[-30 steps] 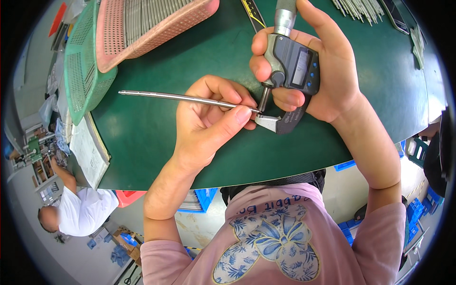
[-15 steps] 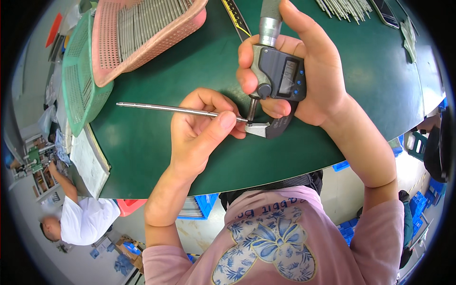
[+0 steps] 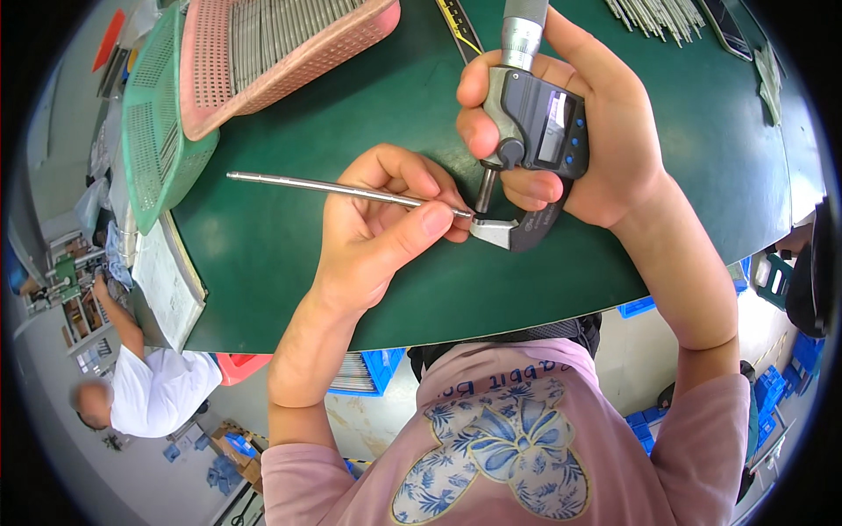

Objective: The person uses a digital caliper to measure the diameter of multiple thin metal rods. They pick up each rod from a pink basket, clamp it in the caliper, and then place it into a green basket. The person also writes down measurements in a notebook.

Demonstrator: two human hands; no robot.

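My left hand [image 3: 377,228] pinches a thin metal rod [image 3: 333,188] near its right end, thumb on top and fingers beneath. The rod points left over the green table. Wrapped in my right hand [image 3: 605,123] is a digital micrometer [image 3: 535,123] with a dark body, small display and blue buttons. Its spindle points down toward the silver anvil at the end of its curved frame. The rod's right tip sits at the gap between spindle and anvil; whether it touches either one I cannot tell.
A pink basket [image 3: 206,96] full of metal rods stands at the upper left, beside a green basket [image 3: 145,175]. More rods [image 3: 658,16] and a phone [image 3: 726,31] lie at the upper right. A booklet [image 3: 171,285] rests on the left edge. A person [image 3: 162,390] works at far left.
Both hands have shifted slightly right in the picture. The micrometer's spindle now stands farther from the anvil, and the rod's tip has come partly out of the gap.
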